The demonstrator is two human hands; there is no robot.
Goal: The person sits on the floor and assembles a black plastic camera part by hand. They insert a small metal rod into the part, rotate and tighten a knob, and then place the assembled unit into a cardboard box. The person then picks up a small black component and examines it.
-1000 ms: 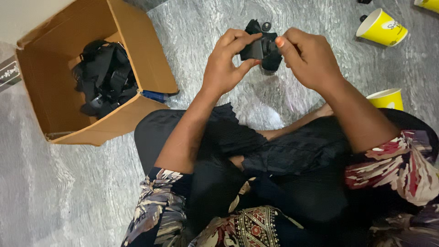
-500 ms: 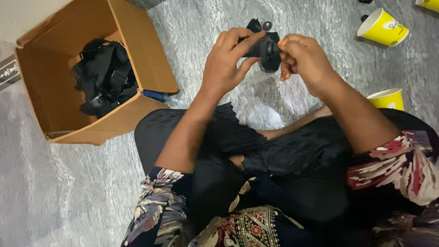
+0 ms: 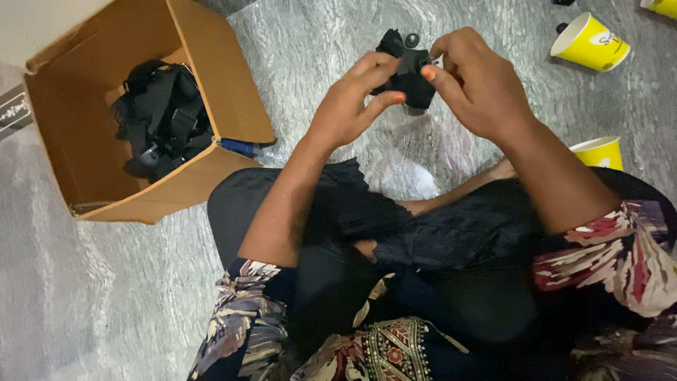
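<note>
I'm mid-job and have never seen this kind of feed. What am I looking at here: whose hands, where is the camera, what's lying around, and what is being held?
There is no machine here. One camera, worn on a person's head, looks down at their own two bare hands and lap as they sit on a silvery grey floor covering. The left hand and right hand together hold a small black device with a round knob on top. To the left stands an open cardboard box with a bundle of black straps inside. On the right a yellow paper cup lies on its side, and another yellow cup stands by the person's knee.
</note>
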